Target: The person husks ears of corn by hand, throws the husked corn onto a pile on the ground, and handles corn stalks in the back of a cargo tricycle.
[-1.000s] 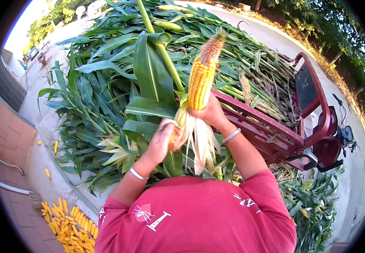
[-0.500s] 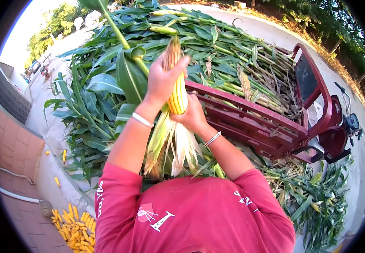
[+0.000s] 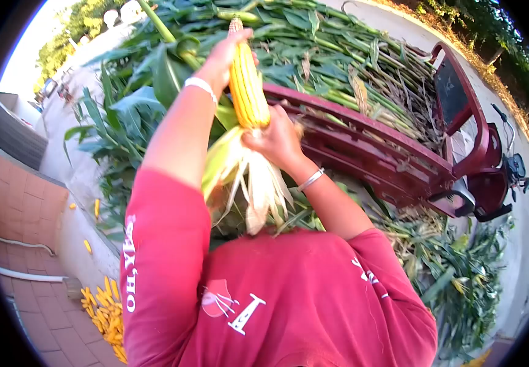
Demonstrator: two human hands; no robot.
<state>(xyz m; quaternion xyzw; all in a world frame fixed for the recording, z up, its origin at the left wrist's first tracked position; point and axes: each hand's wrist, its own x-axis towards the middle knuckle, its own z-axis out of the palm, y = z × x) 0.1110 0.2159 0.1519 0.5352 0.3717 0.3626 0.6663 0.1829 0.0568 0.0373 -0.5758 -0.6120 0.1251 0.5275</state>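
A yellow ear of corn (image 3: 249,92) stands nearly upright in front of me, tip up, its kernels bare. My left hand (image 3: 220,60) is wrapped round its upper part from the left, thumb near the tip. At the base, my right hand (image 3: 277,139) grips the ear where the peeled husk (image 3: 258,192) joins it. Pale and green husk leaves hang down below that hand. Some fingers of both hands are hidden behind the ear.
A dark red cargo tricycle (image 3: 374,144) loaded with corn stalks (image 3: 313,52) stands ahead and to the right. Green leaves (image 3: 124,122) spill over on the left. Husked cobs (image 3: 107,315) lie piled at lower left beside brick paving (image 3: 32,306). More stalks (image 3: 460,287) lie at right.
My left hand has slid up the ear, and the brown silk and husk that covered the tip are off it. The ear and my right hand have risen slightly.
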